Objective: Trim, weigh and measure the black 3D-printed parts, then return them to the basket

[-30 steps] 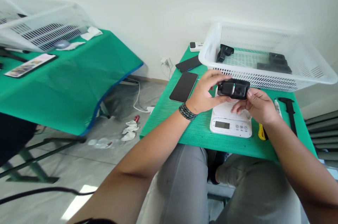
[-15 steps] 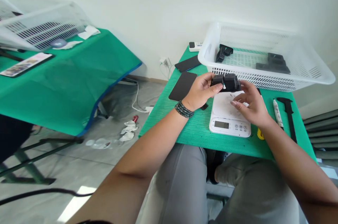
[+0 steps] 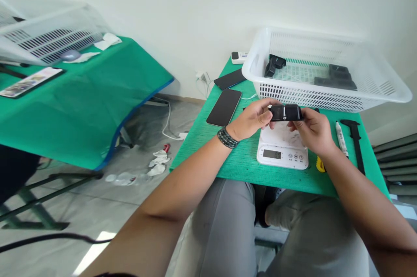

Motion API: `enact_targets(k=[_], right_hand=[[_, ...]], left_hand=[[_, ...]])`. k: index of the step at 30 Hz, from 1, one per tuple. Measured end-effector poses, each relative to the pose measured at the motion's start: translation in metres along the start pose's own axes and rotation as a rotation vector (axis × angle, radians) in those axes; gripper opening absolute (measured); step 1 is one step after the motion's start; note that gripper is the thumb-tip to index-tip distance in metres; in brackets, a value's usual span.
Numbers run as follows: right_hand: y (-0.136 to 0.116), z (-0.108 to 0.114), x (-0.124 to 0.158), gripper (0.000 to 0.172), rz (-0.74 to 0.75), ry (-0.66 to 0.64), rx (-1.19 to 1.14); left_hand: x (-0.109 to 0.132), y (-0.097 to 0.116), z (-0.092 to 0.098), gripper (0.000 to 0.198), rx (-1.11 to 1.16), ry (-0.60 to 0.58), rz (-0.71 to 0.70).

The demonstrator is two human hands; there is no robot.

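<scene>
A black plastic part [image 3: 286,112] hangs level above the white digital scale [image 3: 282,157], held between both hands. My left hand [image 3: 256,118] grips its left end, thumb in front and fingers behind. The fingers of my right hand [image 3: 312,129] are closed on its right end. Below, the scale's display is lit, and small dark marks show on its pan. A white basket [image 3: 306,94] behind the hands holds several black parts, among them one at its left [image 3: 275,65] and one at its right [image 3: 337,78].
Two dark phones [image 3: 224,107] lie left of the scale on the green table [image 3: 195,155]. To its right are a yellow tool [image 3: 320,164], a white marker [image 3: 342,138] and a black caliper [image 3: 356,144]. Another green-covered table [image 3: 97,94] stands at the left.
The black part has moved slightly right and down and now lies more level. My right hand has closed its fingers on the part's right end.
</scene>
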State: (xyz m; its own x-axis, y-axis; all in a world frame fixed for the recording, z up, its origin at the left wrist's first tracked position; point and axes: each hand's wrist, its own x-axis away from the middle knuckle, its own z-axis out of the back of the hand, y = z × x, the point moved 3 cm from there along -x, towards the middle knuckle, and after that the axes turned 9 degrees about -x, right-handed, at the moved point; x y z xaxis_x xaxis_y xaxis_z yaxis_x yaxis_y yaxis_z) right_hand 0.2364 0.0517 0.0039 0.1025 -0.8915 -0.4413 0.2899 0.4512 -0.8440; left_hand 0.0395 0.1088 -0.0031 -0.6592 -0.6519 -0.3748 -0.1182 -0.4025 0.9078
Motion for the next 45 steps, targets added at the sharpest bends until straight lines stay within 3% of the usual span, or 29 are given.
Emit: enact_targets(k=[7, 13, 17, 21, 26, 28, 30, 33, 38, 45], right_hand=[[0.001, 0.000, 0.000, 0.055, -0.108, 0.020, -0.005], [-0.001, 0.001, -0.003, 0.068, -0.080, 0.028, 0.039], [0.001, 0.000, -0.002, 0.065, -0.042, 0.013, 0.041], [0.008, -0.002, 0.002, 0.044, 0.018, 0.087, -0.110], [0.006, -0.006, 0.004, 0.071, 0.134, 0.012, -0.082], [0.003, -0.007, 0.004, 0.062, 0.174, -0.062, 0.021], [0.000, -0.006, 0.003, 0.039, 0.200, -0.092, 0.099], [0.001, -0.004, 0.002, 0.027, 0.135, -0.044, 0.055], [0.007, -0.003, -0.001, 0.043, -0.089, 0.003, -0.233], [0.003, -0.004, -0.003, 0.054, -0.170, -0.049, -0.338]], left_hand=[[0.000, -0.001, 0.001, 0.080, 0.015, -0.018, -0.017], [0.000, 0.003, 0.004, 0.055, -0.036, 0.099, 0.011], [-0.002, -0.003, 0.005, 0.044, -0.037, 0.153, 0.092], [-0.005, -0.008, 0.008, 0.042, 0.108, 0.198, 0.181], [-0.004, -0.011, 0.011, 0.045, 0.215, 0.220, 0.264], [-0.003, -0.012, 0.010, 0.051, 0.224, 0.160, 0.272], [-0.002, -0.012, 0.008, 0.055, 0.221, 0.108, 0.258], [-0.002, -0.009, 0.007, 0.054, 0.183, 0.070, 0.208], [-0.004, 0.000, 0.009, 0.045, 0.009, 0.091, 0.115], [-0.006, -0.004, 0.014, 0.046, -0.091, 0.179, 0.043]])
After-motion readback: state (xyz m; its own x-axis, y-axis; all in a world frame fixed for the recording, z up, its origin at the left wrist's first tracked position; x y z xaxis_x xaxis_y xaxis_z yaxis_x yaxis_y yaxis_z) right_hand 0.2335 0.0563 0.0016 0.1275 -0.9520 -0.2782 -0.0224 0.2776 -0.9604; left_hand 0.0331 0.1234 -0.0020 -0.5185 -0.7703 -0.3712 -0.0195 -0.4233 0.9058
